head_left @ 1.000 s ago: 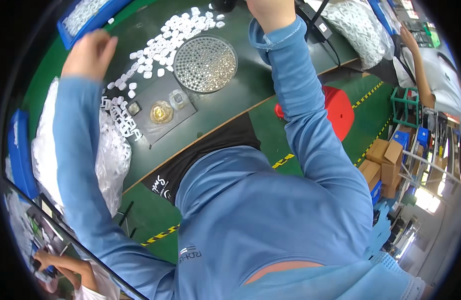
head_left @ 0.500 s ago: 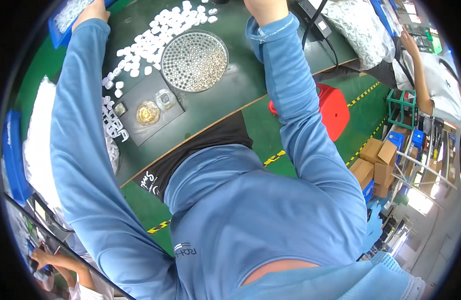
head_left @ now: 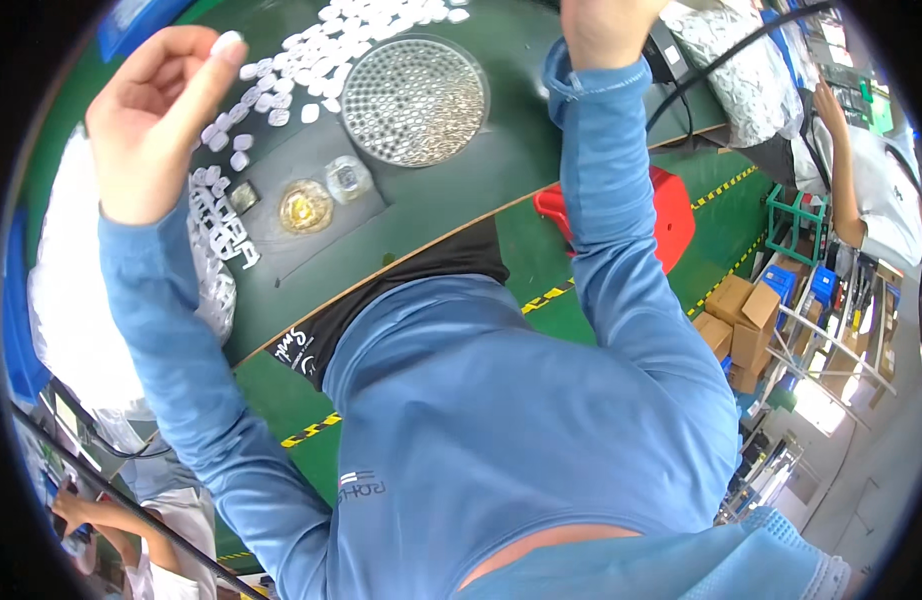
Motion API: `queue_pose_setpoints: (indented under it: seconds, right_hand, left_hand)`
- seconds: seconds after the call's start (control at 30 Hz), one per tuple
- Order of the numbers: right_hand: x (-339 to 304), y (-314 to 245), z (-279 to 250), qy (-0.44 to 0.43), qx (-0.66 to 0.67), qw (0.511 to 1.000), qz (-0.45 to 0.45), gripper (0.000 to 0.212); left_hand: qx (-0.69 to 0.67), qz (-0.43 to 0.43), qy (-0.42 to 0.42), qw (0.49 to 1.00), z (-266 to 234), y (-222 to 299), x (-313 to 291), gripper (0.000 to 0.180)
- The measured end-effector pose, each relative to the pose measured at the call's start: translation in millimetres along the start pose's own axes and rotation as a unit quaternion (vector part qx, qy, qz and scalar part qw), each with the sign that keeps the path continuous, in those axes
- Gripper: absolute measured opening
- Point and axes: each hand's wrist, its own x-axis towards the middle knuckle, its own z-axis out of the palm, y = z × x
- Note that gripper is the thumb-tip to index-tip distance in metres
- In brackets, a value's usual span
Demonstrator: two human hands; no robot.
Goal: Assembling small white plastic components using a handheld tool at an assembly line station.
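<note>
My left hand [head_left: 156, 115] is raised over the left part of the bench, its fingers curled. At the tip of its thumb sits a small white rounded piece [head_left: 227, 43]. Beside it spreads a loose heap of similar white pieces [head_left: 326, 50]. A round tray full of holes [head_left: 381, 105] lies on the bench between my arms, with small brass-coloured metal parts [head_left: 451, 115] gathered over its right side. My right hand [head_left: 611, 30] is at the top of the picture, right of the tray. Its fingers are cut off by the edge, so what it touches is hidden.
A dark plate carries a clear round dish with yellow content [head_left: 306, 207] and a clear glassy block [head_left: 349, 178]. White link-shaped pieces [head_left: 219, 222] lie left of it. A blue bin [head_left: 131, 25], bulging plastic bags [head_left: 716, 70], a red stool [head_left: 671, 215] and co-workers surround the bench.
My left hand has come back from the blue bin toward me, with a white piece at its thumb. My right hand has shifted slightly right and nearer. The view has tilted a little.
</note>
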Motion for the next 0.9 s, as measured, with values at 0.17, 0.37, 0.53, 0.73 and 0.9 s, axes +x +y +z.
queue_pose_setpoints:
  seconds: [0.17, 0.37, 0.53, 0.73, 0.9]
  right_hand:
    - [-17.8, -2.5, 3.3, 0.099, -0.107, 0.979, -0.14, 0.054]
    - [-68.3, -11.6, 5.5, 0.065, -0.415, 0.868, -0.265, 0.034]
    - [-65.5, -28.7, 48.7, -0.342, -0.25, 0.886, -0.189, 0.049]
    - [-68.0, -35.1, 66.4, -0.502, -0.228, 0.792, -0.264, 0.042]
    - [-42.3, -26.9, 62.6, -0.563, -0.186, 0.649, -0.477, 0.038]
  left_hand:
    - [-0.016, 0.087, -0.026, 0.996, -2.8, -8.3, -6.5, 0.018]
    - [-0.06, 0.006, -0.03, 0.998, -3.5, -2.5, -12.6, 0.019]
    - [-0.06, -0.111, -0.136, 0.983, -12.8, 0.8, -19.4, 0.015]
    - [-0.135, -0.118, -0.267, 0.947, 0.3, 14.8, -19.0, 0.009]
    - [-0.154, -0.153, -0.335, 0.917, 1.7, 16.3, -21.0, 0.008]
